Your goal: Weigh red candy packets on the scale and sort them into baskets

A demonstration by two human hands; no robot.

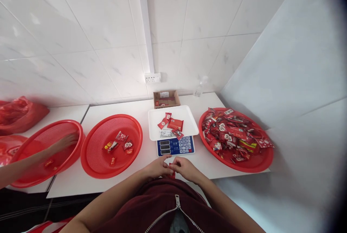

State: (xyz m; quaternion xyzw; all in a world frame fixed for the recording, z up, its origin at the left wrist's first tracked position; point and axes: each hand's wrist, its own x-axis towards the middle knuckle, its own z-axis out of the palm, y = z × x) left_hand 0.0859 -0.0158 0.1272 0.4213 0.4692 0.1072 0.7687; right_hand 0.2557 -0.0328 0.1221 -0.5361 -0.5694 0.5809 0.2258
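Observation:
Close to my body, at the table's front edge, my left hand (158, 168) and my right hand (186, 168) meet over a small red packet (172, 176). Both pinch it between the fingers, and most of it is hidden. Just beyond them stands a blue digital scale (175, 151) with a white tray (192, 126) on top. Several wrapped snacks lie on that tray, among them a flat red packet (176, 124) and a silvery one (166, 133).
To the right, a red basket (261, 164) is heaped with red snack packets. On the left, another red basket (93, 164) holds several loose pieces. Farther left a co-worker's hand (63, 142) reaches into a third basket (72, 123). Behind the scale are a cardboard box (176, 101) and a bottle (198, 89).

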